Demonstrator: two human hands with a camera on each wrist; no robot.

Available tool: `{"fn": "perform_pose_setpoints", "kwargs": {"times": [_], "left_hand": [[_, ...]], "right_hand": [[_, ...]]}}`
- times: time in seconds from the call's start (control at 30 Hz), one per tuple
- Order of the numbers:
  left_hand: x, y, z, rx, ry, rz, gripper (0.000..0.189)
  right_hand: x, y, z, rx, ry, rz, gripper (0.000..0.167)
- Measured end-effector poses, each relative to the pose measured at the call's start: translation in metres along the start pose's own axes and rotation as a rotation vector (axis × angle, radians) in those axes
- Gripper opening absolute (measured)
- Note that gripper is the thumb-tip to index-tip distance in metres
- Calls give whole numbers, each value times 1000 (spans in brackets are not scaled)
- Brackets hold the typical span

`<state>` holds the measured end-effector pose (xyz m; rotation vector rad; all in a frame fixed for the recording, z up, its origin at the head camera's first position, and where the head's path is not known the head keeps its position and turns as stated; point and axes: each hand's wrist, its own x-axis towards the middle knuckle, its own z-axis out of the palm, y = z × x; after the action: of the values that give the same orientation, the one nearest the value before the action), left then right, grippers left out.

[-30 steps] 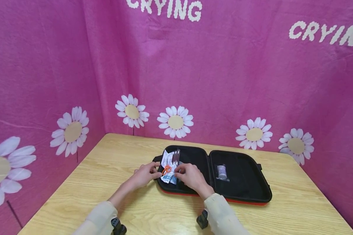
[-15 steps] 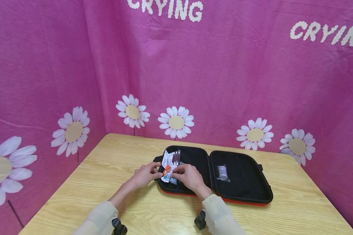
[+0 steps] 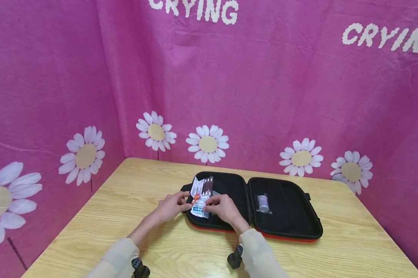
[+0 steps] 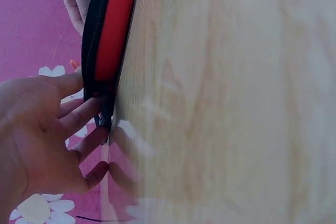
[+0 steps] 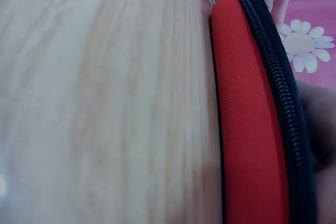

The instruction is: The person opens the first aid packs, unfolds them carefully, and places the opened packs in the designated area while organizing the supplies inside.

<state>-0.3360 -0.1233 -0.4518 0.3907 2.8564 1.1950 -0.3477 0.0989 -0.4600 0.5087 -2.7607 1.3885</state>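
A black-lined case (image 3: pixel 230 184) with a red outer shell lies spread open on the table. My left hand (image 3: pixel 173 206) holds its left rim, thumb over the zipper edge and fingers outside by the handle strap (image 4: pixel 105 116). Inside the left half are white printed packets, a clear sleeve of dark-stemmed swabs (image 3: pixel 207 186) and orange-handled scissors (image 3: pixel 195 198), partly covered. My right hand (image 3: pixel 225 208) reaches over the front rim and pinches the edge of a white packet with blue print (image 3: pixel 198 210). In the right wrist view the red shell (image 5: pixel 247 103) hides most of that hand.
A wrapped white bandage-like roll (image 3: pixel 263 203) lies in the case's right half. The wooden table (image 3: pixel 153 247) extends in front and to both sides. A pink curtain with daisies (image 3: pixel 209 143) hangs behind and at the sides.
The right hand has shifted slightly left, and the blue-printed packet now covers more of the orange scissors handles. The left hand stays at the rim.
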Motion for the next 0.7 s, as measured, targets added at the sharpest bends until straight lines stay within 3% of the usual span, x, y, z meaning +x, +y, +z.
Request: {"fn": "perform_pose_setpoints", "kwargs": {"times": [0.23, 0.5, 0.7], "left_hand": [[-1, 1, 0, -6, 16, -7, 45], [-2, -2, 2, 8, 21, 2, 44], [0, -2, 2, 0, 13, -15, 45]], "right_hand": [[-2, -4, 1, -17, 69, 4, 12], [-5, -11, 3, -73, 52, 9, 19], [-5, -14, 1, -43, 18, 41, 27]]}}
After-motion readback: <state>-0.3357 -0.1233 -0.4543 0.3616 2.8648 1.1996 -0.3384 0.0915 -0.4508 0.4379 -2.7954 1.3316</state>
